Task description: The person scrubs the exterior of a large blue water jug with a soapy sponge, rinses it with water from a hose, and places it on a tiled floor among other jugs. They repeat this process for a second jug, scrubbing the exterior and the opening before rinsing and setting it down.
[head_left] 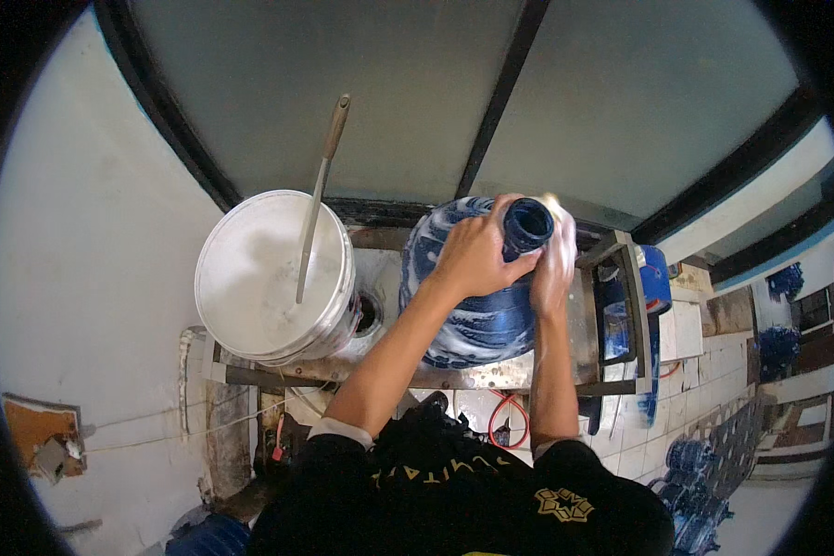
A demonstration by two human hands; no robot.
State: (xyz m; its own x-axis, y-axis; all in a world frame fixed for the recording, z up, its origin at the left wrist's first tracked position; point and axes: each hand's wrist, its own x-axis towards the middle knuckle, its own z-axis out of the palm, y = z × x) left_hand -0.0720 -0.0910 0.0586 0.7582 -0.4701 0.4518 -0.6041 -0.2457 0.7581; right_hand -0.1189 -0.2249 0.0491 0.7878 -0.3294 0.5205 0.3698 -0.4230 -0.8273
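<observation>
A large blue water jug (491, 324), streaked with white suds, stands on a metal stand with its open neck (528, 224) toward me. My left hand (477, 250) is wrapped round the left side of the neck. On the neck's right side, my right hand (556, 264) is covered in foam and slightly blurred, its fingers curled. At its fingertips shows a pale yellow soapy thing (551, 200), too blurred to name its kind. To the left is a white bucket (215, 278) with whitish liquid in it. A long-handled tool (322, 181) leans inside the bucket; its lower end is hidden.
The metal stand's frame (635, 315) rises right of the jug. Dark-framed frosted panes (343, 120) stand close behind. A red hose (519, 435) lies below the stand. Several more blue jugs (695, 491) are on the floor at the lower right. A white wall (93, 232) bounds the left.
</observation>
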